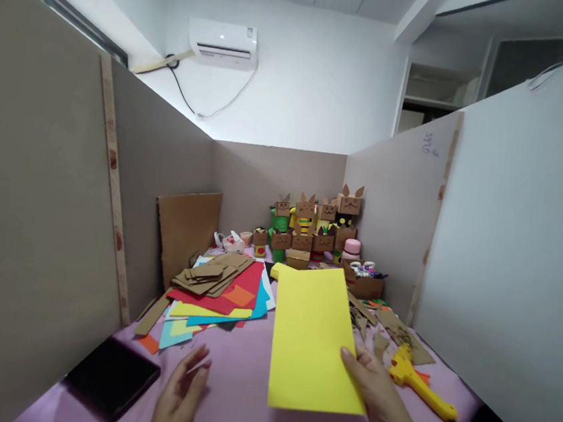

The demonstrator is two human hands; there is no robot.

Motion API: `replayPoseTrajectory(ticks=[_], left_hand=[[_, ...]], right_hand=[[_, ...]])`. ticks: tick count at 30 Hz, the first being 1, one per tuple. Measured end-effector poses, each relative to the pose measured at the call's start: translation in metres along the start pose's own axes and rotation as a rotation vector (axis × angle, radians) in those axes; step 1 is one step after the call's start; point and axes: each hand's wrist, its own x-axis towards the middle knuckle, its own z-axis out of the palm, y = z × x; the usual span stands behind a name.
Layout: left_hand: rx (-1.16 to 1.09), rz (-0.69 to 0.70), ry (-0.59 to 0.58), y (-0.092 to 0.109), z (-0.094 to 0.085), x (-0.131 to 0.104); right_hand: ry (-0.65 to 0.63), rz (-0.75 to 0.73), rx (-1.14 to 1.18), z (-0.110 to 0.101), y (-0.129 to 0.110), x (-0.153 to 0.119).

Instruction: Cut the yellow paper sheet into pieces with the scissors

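A flat yellow sheet [312, 342] is held up over the purple tablecloth by my right hand [369, 381], its thumb on the front face near the right edge. My left hand [182, 388] is raised left of the sheet, fingers curved and apart, touching nothing. Left of centre lies a pile of coloured paper [248, 281] in red, blue, yellow and white, with brown cardboard pieces [214, 274] on top. Behind the sheet's top left corner shows another yellow object [276, 271], partly hidden.
A yellow glue gun [419, 383] and cardboard scraps [404, 335] lie at right. A dark tablet-like object [113, 374] is front left. Cardboard animal figures [305, 207] and a box of supplies [367, 286] stand at the back. Grey partitions [278, 170] enclose the table.
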Motion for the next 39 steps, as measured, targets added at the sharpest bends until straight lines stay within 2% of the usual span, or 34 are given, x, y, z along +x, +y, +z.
replayPoseTrajectory(ticks=[4,7,12,14,19,22,24,26,28,29,30,32,35,37,39], left_hand=[[-0.087,-0.028,-0.154,0.017,0.038,-0.009],[-0.157,-0.135,-0.226,0.020,0.052,-0.010],[-0.156,-0.187,-0.409,0.027,0.059,-0.021],[-0.130,-0.186,-0.445,0.033,0.058,-0.022],[-0.007,-0.056,-0.486,0.065,0.050,-0.002],[0.122,0.086,-0.437,0.096,0.042,0.011],[0.237,0.258,-0.344,0.117,0.039,0.010],[0.590,0.756,-0.220,0.134,0.038,0.003],[0.838,1.029,-0.202,0.143,0.042,-0.006],[0.940,1.079,-0.224,0.144,0.046,-0.009],[1.035,1.069,-0.268,0.143,0.050,-0.011],[1.173,0.961,-0.386,0.137,0.062,-0.008],[1.209,0.816,-0.550,0.116,0.079,0.008],[1.193,0.776,-0.577,0.098,0.086,0.020],[1.196,0.729,-0.551,0.077,0.088,0.028]], right_hand=[[-0.201,0.077,0.097,0.026,0.016,-0.011],[-0.256,0.083,0.121,0.034,0.027,-0.012],[-0.299,0.083,0.146,0.030,0.026,-0.014],[-0.315,0.070,0.098,0.027,0.021,-0.017],[-0.295,0.048,-0.057,0.024,0.011,-0.023],[-0.186,0.034,-0.131,0.021,0.015,-0.024],[-0.111,0.047,-0.189,0.016,0.020,-0.021],[-0.027,0.060,-0.272,0.006,0.024,-0.012],[0.076,0.053,-0.387,-0.008,0.024,0.004],[0.133,0.040,-0.457,-0.016,0.022,0.014],[0.190,0.024,-0.531,-0.024,0.019,0.025],[0.301,-0.004,-0.693,-0.038,0.010,0.048],[0.407,-0.005,-0.938,-0.049,0.000,0.079],[0.435,0.003,-1.078,-0.051,-0.004,0.093],[0.445,0.015,-1.196,-0.049,-0.004,0.102]])
